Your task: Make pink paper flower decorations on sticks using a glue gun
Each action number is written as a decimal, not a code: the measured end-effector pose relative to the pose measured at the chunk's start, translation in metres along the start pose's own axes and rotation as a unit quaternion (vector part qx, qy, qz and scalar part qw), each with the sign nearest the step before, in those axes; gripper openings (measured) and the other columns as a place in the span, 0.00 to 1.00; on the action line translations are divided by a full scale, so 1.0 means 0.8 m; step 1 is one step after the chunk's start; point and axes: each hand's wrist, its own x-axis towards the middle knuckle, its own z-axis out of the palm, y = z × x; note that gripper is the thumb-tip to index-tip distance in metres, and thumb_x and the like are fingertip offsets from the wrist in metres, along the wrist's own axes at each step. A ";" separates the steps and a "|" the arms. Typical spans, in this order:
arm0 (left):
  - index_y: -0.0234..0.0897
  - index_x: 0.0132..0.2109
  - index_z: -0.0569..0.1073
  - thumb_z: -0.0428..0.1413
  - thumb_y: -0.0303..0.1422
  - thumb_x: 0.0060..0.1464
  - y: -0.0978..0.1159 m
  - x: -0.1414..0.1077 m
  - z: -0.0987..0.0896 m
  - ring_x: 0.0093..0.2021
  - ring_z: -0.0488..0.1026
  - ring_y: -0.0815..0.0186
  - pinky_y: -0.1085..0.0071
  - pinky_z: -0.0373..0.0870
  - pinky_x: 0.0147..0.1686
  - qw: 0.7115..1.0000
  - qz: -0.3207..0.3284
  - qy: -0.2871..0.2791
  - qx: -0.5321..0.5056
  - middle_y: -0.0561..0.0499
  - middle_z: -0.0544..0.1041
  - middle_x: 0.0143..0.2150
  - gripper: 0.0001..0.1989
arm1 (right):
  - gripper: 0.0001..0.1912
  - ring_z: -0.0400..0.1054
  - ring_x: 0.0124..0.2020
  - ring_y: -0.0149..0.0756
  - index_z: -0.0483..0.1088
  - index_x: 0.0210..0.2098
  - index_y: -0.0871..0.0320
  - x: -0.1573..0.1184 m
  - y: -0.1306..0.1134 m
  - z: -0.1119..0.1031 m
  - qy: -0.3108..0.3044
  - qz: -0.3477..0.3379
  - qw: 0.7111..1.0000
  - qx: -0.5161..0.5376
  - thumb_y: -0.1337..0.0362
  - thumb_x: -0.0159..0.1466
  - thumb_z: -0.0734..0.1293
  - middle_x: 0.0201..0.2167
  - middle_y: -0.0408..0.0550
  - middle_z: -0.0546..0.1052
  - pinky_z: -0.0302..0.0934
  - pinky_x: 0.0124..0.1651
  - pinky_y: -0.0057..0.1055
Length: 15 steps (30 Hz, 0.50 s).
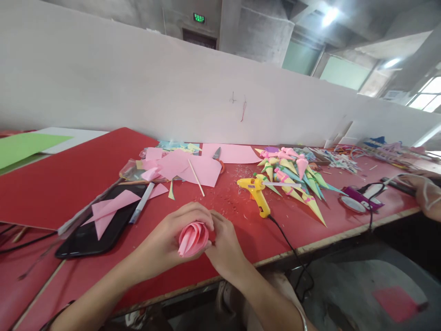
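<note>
A rolled piece of pink paper (pixel 193 239) is held over the front of the red table, its layered open end turned towards me. My left hand (pixel 175 230) is closed around the roll. Pressed up against it, my right hand (pixel 222 241) has its fingers curled at the roll's far side; the fingertips are partly hidden. Beyond my hands lie pink paper sheets (pixel 193 168) with a thin white stick (pixel 196 178) on top. To the right, a yellow glue gun (pixel 257 195) rests on its side with a glue stick in its back.
Several finished paper cones (pixel 296 172) are heaped behind the glue gun. Scissors (pixel 217 154) lie on pink paper. At left are a black tablet (pixel 93 234) with pink scraps, a marker (pixel 141 203) and red board (pixel 69 184). Another person's hand (pixel 429 195) is at far right.
</note>
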 end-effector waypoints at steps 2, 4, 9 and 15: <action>0.40 0.36 0.70 0.53 0.28 0.52 0.001 0.000 0.001 0.39 0.72 0.65 0.72 0.70 0.39 1.000 -0.004 0.001 -0.009 0.49 0.74 0.37 0.03 | 0.07 0.68 0.31 0.36 0.67 0.27 0.57 -0.001 0.003 0.002 -0.011 0.008 1.000 -0.011 0.74 0.51 0.61 0.30 0.47 0.73 0.61 0.33 0.28; 0.40 0.35 0.70 0.53 0.27 0.52 0.003 0.000 0.000 0.38 0.72 0.65 0.72 0.70 0.38 1.000 -0.007 0.001 -0.030 0.50 0.73 0.37 0.04 | 0.07 0.68 0.30 0.35 0.67 0.27 0.57 -0.003 0.006 0.004 -0.030 0.013 0.999 -0.031 0.74 0.52 0.61 0.29 0.46 0.74 0.61 0.31 0.27; 0.40 0.39 0.69 0.54 0.26 0.50 -0.001 -0.004 -0.003 0.36 0.72 0.67 0.73 0.72 0.35 0.989 -0.058 -0.045 -0.126 0.51 0.71 0.38 0.08 | 0.05 0.68 0.26 0.34 0.69 0.28 0.56 -0.004 0.006 0.006 -0.094 0.014 0.990 -0.106 0.72 0.53 0.64 0.26 0.43 0.75 0.58 0.29 0.25; 0.46 0.58 0.58 0.59 0.35 0.50 -0.020 -0.015 -0.004 0.47 0.71 0.60 0.68 0.72 0.44 0.985 -0.086 0.035 -0.143 0.47 0.70 0.48 0.30 | 0.05 0.65 0.22 0.31 0.70 0.26 0.58 -0.002 0.001 0.002 -0.069 0.049 0.993 -0.084 0.65 0.58 0.65 0.21 0.43 0.73 0.54 0.26 0.24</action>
